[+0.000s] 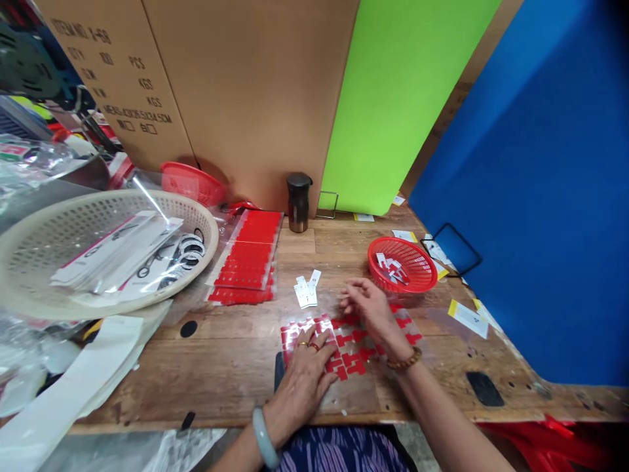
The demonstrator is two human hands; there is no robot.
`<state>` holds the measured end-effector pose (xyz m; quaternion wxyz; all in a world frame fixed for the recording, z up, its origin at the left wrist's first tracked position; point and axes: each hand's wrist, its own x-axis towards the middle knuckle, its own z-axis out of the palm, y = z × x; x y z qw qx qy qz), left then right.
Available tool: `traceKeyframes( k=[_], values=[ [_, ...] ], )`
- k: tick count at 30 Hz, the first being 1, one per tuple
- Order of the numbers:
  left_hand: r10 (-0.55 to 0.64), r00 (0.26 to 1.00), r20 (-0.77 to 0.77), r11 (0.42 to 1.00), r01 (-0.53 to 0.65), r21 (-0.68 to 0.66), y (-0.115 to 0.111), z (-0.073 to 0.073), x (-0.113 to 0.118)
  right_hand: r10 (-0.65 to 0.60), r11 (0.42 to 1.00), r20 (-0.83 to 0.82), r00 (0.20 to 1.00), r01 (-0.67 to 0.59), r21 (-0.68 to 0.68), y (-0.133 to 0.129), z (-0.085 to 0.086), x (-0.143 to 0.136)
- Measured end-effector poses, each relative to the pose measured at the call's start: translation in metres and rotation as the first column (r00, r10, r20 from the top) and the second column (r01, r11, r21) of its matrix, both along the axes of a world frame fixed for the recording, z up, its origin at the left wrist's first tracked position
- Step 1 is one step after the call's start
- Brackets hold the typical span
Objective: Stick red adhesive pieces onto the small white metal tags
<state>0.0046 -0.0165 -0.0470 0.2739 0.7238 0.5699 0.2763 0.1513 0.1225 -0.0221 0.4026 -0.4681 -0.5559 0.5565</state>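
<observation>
A clear sheet with red die-cut stickers [351, 337] lies on the wooden table in front of me. My left hand [309, 367] rests flat on its left part, fingers spread, with rings on it. Over the sheet's upper edge hovers my right hand [366, 305], thumb and fingers drawn together; anything small between them is hidden. A few small white printed tags [307, 290] lie fanned out just left of my right fingertips. Beyond that hand stands a red plastic basket [422, 278] with small red and white pieces [392, 269] in it.
A stack of red sticker sheets [250, 255] lies left of the tags, near a dark tumbler [299, 203]. A large cream basket [29, 262] holds packaged cards. A cardboard box [255, 85], a green panel [403, 98] and a blue panel [531, 196] close off the back and right.
</observation>
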Motion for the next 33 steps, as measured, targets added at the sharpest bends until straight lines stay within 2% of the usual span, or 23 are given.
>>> traceKeyframes(
  k=[1,3,7,11,15,19,21,23,25,27,28,30,31,33],
  values=[
    [-0.020,0.999,-0.043,1.000,0.020,-0.001,0.000,-0.002,0.000,0.081,0.992,0.188,0.979,-0.098,0.083,0.001,-0.004,-0.009],
    [-0.040,0.994,-0.100,0.999,0.040,-0.003,0.000,-0.004,-0.001,0.140,0.964,0.358,0.923,-0.209,0.163,0.003,-0.011,-0.027],
    [-0.040,0.987,-0.152,0.999,0.040,-0.007,0.000,-0.006,-0.008,0.195,0.916,0.468,0.862,-0.330,0.226,0.012,-0.017,-0.049],
    [-0.043,0.986,-0.159,0.999,0.048,0.024,0.000,-0.006,-0.014,0.222,0.899,0.548,0.807,-0.387,0.205,0.022,-0.021,-0.058],
    [-0.048,0.988,-0.145,0.999,0.050,0.013,0.002,-0.005,-0.015,0.229,0.910,0.552,0.802,-0.378,0.172,0.029,-0.023,-0.063],
    [-0.028,0.997,-0.076,1.000,0.027,-0.013,0.002,-0.005,-0.015,0.246,0.937,0.476,0.844,-0.334,0.107,0.033,-0.024,-0.065],
    [0.016,1.000,0.010,1.000,-0.016,-0.009,0.001,-0.004,-0.015,0.276,0.946,0.403,0.873,-0.321,0.047,0.034,-0.023,-0.063],
    [0.126,0.981,0.150,0.992,-0.126,-0.013,0.000,-0.001,-0.014,0.322,0.943,0.304,0.897,-0.333,-0.015,0.034,-0.018,-0.057],
    [0.302,0.897,0.322,0.953,-0.293,-0.078,0.001,0.005,-0.014,0.370,0.929,0.196,0.908,-0.366,-0.059,0.030,-0.009,-0.048],
    [0.487,0.723,0.489,0.872,-0.428,-0.237,0.004,0.013,-0.014,0.405,0.914,0.099,0.909,-0.399,-0.079,0.022,0.002,-0.036],
    [0.562,0.611,0.557,0.826,-0.448,-0.341,0.006,0.018,-0.014,0.419,0.906,0.051,0.907,-0.414,-0.087,0.017,0.008,-0.029],
    [0.650,0.392,0.651,0.760,-0.352,-0.546,0.011,0.028,-0.013,0.440,0.885,-0.109,0.891,-0.451,-0.114,0.004,0.018,-0.018],
    [0.668,0.303,0.680,0.744,-0.245,-0.621,0.013,0.032,-0.013,0.448,0.872,-0.190,0.873,-0.474,-0.122,-0.003,0.021,-0.013],
    [0.682,0.193,0.706,0.716,0.025,-0.698,0.015,0.039,-0.011,0.469,0.846,-0.294,0.833,-0.519,-0.120,-0.016,0.026,-0.004]
  ],
)
